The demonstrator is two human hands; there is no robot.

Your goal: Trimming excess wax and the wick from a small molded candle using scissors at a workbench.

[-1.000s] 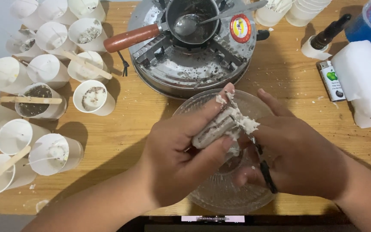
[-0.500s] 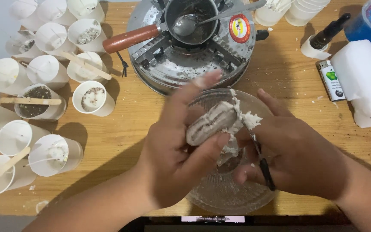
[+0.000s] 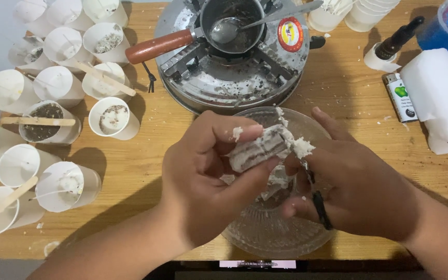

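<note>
I see my left hand [image 3: 203, 176] curled around a whitish chunk of wax [image 3: 257, 149], fingers over its top and thumb pressed up from below, so that hand is clamped on it. The chunk sits tilted above a clear glass bowl [image 3: 265, 236], its right end crumbling into loose white bits. My right hand [image 3: 359, 186] is closed on a thin dark-handled tool [image 3: 321, 207], which runs through my fingers toward the crumbly end of the chunk; I cannot make out the tip, since the crumbs and my fingers cover it. White shavings lie in the bowl under both hands. The bowl rests on a wooden table [image 3: 141, 161], near its front edge. Just behind the bowl stands a round metal stove [image 3: 224, 83] with a small dark pot [image 3: 232, 23] on it; the pot has a reddish-brown handle pointing left and a metal spoon [image 3: 245, 25] lying in it. To my left there is a cluster of white paper cups [image 3: 58, 83], some with dark or pale filling, a few with wooden sticks [image 3: 37, 121] laid across their rims. On the right I see a large white block [image 3: 439, 98], a lighter [image 3: 400, 97] just beside it, and a small dark dropper bottle [image 3: 397, 40] further back.
</note>
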